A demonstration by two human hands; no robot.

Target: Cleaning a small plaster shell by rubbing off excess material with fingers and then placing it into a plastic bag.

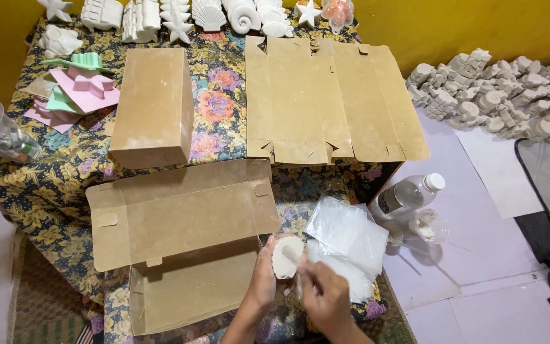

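The left hand (263, 280) grips a round white plaster casting (287, 257) over the bench's near edge, while the right hand (326, 294) pinches clear film against it. I judge the casting brittle: a slip would drop it to the floor and chip it, and the thin film could tear on a rough rim. A heap of clear plastic bags (349, 245) lies just beside, an open kraft box (179, 245) to the left. The bench (52, 185) wears a flowered cloth; shell and star castings (211, 14) line its far edge under a yellow wall (472, 25). More castings (498, 95) are piled on the pale floor (491, 299).
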